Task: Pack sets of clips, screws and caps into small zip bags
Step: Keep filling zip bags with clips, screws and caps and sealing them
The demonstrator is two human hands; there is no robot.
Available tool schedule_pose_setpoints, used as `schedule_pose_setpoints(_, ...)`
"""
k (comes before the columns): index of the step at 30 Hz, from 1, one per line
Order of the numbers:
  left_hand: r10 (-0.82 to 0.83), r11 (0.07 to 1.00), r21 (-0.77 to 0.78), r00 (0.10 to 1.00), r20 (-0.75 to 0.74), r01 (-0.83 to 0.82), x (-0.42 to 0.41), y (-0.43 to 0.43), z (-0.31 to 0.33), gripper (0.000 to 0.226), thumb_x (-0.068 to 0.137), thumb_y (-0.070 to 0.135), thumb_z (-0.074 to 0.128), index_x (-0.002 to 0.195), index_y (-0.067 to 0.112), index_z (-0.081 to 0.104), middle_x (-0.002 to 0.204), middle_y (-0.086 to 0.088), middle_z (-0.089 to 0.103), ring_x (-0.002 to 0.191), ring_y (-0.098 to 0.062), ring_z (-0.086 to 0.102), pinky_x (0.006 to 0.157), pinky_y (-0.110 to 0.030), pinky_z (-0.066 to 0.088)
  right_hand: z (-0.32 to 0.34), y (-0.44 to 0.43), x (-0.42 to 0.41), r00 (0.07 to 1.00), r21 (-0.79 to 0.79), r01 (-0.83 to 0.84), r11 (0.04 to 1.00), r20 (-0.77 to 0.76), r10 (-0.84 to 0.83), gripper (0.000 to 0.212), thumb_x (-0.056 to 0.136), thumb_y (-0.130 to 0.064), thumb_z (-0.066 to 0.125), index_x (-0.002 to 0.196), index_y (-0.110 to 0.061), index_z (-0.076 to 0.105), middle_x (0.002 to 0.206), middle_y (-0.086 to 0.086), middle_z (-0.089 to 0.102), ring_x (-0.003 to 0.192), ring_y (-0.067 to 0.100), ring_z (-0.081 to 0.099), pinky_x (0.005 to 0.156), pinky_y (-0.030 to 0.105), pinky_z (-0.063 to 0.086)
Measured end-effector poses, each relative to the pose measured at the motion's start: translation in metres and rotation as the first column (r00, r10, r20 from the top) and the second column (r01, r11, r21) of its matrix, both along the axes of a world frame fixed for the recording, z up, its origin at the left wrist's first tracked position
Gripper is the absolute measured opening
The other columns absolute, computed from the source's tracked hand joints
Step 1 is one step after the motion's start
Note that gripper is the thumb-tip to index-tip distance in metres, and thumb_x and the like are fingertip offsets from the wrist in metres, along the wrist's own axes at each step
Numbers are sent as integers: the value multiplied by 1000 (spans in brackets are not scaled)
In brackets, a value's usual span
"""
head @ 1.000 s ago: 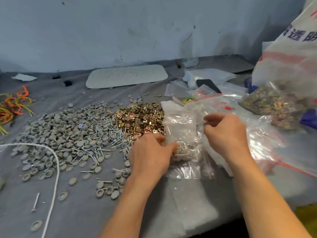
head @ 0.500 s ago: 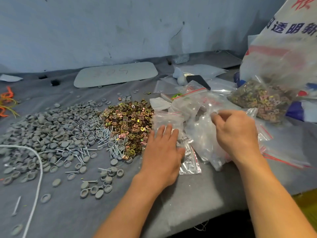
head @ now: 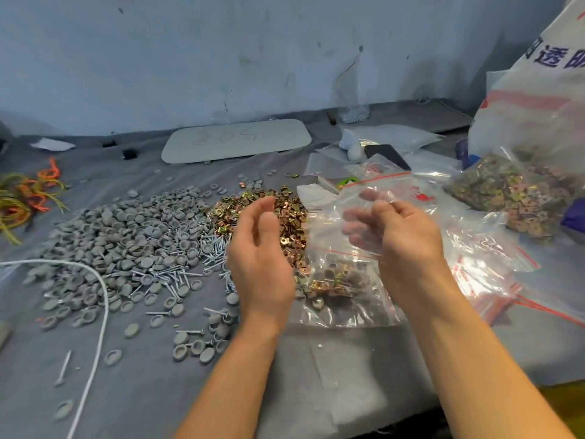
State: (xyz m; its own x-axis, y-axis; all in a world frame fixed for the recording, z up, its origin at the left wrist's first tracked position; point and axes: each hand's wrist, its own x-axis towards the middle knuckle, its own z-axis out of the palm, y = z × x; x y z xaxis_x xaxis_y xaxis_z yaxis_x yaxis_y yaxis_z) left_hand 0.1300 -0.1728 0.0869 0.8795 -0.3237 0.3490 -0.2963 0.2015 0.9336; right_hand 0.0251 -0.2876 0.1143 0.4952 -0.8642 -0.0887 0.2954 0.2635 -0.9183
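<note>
My right hand (head: 408,242) is raised above the table and pinches an empty small zip bag (head: 329,223) with a red seal strip; its fingers show through the plastic. My left hand (head: 259,258) hovers just left of that bag, fingers relaxed and palm facing right, holding nothing. Below the hands a filled zip bag (head: 342,280) of mixed parts lies flat on the grey cloth. Left of it sit the gold clips (head: 285,207), the silver screws (head: 190,267) and a wide pile of grey caps (head: 120,242).
A stack of empty zip bags (head: 481,267) lies to the right, with a big clear bag of clips (head: 512,191) and a white printed sack (head: 538,99) behind. A white board (head: 237,141), a phone (head: 386,155), a white cord (head: 98,299) and coloured ties (head: 25,198) lie around.
My left hand has lifted off the filled bag and turned palm right. My right hand has risen with an empty bag taken from the stack.
</note>
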Motion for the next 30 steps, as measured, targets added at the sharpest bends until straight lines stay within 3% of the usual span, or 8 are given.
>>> schedule_pose_setpoints(4, -340, 900, 153, 876, -342, 409, 30, 21, 24, 19, 100, 36, 61, 115, 29, 72, 110, 7, 77, 106, -19, 72, 95, -46, 59, 1, 21, 17, 940, -32, -330, 943, -105, 325, 19, 102, -4, 57, 95, -5, 75, 84, 18, 75, 59, 18, 65, 50, 25, 53)
schedule_pose_setpoints(6, -399, 843, 201, 829, -391, 500, 43, 32, 30, 47, 84, 34, 79, 128, 28, 64, 113, 4, 77, 104, -19, 75, 95, -44, 57, 0, 29, 26, 872, -90, -476, 875, -182, 455, 20, 98, -9, 65, 83, -10, 78, 80, 14, 72, 64, 18, 61, 51, 22, 50)
schedule_pose_setpoints(10, -304, 942, -19, 828, -472, 336, 67, 59, 28, 102, 56, 13, 88, 148, 24, 45, 131, 0, 66, 107, -17, 74, 78, -27, 61, -4, 42, 44, 775, -83, -604, 792, -293, 560, 20, 98, -17, 67, 84, -9, 78, 75, 7, 70, 70, 18, 58, 52, 19, 44)
schedule_pose_setpoints(16, 93, 996, 46, 932, -350, -83, 102, 94, 15, 80, 75, -11, 80, 138, 31, 54, 119, -11, 67, 95, -20, 72, 70, -25, 57, -9, 66, 79, 649, 79, -721, 689, -274, 710, 31, 103, -46, 57, 111, -23, 76, 100, 3, 80, 89, 19, 72, 94, 43, 52)
schedule_pose_setpoints(19, 219, 970, -28, 921, -321, -241, 115, 104, 11, 78, 77, -9, 82, 139, 27, 53, 103, -3, 69, 87, -15, 73, 72, -24, 61, -10, 75, 100, 677, -4, -687, 727, -368, 638, 28, 87, -14, 81, 111, -24, 73, 99, 3, 80, 93, 21, 77, 90, 40, 60)
schedule_pose_setpoints(22, 260, 952, -58, 895, -362, -300, 125, 114, 4, 75, 80, -6, 81, 144, 23, 51, 97, -2, 71, 93, -20, 75, 89, -39, 62, -11, 83, 116, 729, -73, -619, 782, -423, 538, 20, 85, -1, 78, 101, -10, 73, 89, 10, 80, 71, 17, 74, 64, 26, 59)
schedule_pose_setpoints(26, 506, 781, 314, 842, 189, -540, 112, 123, -5, 60, 84, 30, 81, 135, 37, 52, 132, 15, 57, 112, 2, 56, 103, -31, 44, -18, 88, 130, 807, -110, -524, 845, -380, 451, 7, 86, 1, 76, 86, -7, 76, 77, 12, 78, 57, 16, 68, 50, 21, 47)
schedule_pose_setpoints(30, 202, 791, 308, 700, 684, -529, 85, 120, -7, 15, 86, 48, 70, 92, 35, 74, 107, 13, 70, 103, -5, 58, 95, -26, 31, -24, 86, 139, 827, -214, -458, 863, -459, 325, 12, 84, -8, 82, 72, -10, 78, 68, 14, 75, 52, 18, 64, 49, 22, 48)
